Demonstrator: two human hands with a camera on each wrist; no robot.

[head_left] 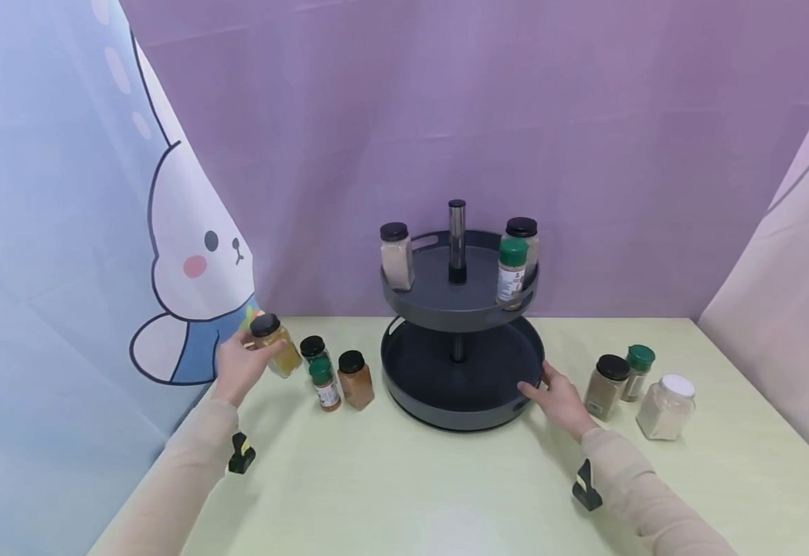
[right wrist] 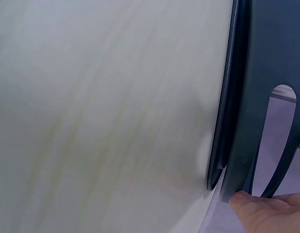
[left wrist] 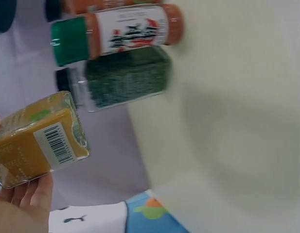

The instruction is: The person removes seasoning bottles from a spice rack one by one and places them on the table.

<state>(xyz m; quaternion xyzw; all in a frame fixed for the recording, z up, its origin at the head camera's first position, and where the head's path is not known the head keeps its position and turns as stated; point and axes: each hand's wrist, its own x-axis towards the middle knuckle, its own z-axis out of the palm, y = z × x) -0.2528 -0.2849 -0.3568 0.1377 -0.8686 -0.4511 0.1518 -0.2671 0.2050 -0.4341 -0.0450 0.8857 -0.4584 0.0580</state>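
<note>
My left hand (head_left: 243, 366) grips a spice jar (head_left: 282, 354) of yellow powder with a black lid, held tilted above the table at the left. Its barcode side shows in the left wrist view, where the fingers (left wrist: 35, 196) curl round it. My right hand (head_left: 560, 403) holds the rim of the lower tray (head_left: 460, 421) of a dark two-tier rack at its right side, thumb over the edge. In the right wrist view a fingertip (right wrist: 242, 199) touches the tray wall beside the handle slot. Nothing stands on the visible part of the lower tray.
The upper tray (head_left: 456, 316) carries a pale-powder jar (head_left: 397, 262), a green-capped shaker (head_left: 511, 279) and a black-lidded jar (head_left: 532, 251). Left of the rack stand an orange-brown jar (head_left: 356, 386), a green-capped bottle (head_left: 326, 392) and a green-herb jar (left wrist: 128, 77). Several containers, including a white-lidded jar (head_left: 664, 413), stand right.
</note>
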